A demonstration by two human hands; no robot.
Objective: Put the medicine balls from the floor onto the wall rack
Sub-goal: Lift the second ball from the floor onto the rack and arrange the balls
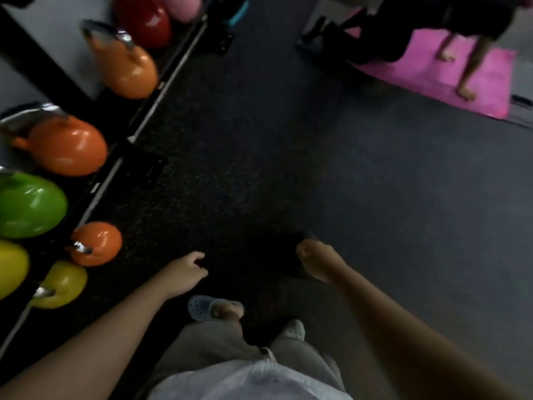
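Observation:
A black medicine ball [253,255] shows as a dark round shape between my two hands, hard to tell from the dark floor. My left hand [186,272] cups its left side with curled fingers. My right hand [315,259] presses on its right side, fingers closed like a fist. The ball hangs in front of my legs, above my feet. The low rack [144,122] runs along the left wall. No other medicine ball shows on the floor.
Orange [66,145], green [28,204], yellow [65,284] and red [147,23] kettlebells fill the rack on the left. My feet in perforated clogs [202,307] stand on dark rubber flooring. At upper right another person stands barefoot on a pink mat [478,82].

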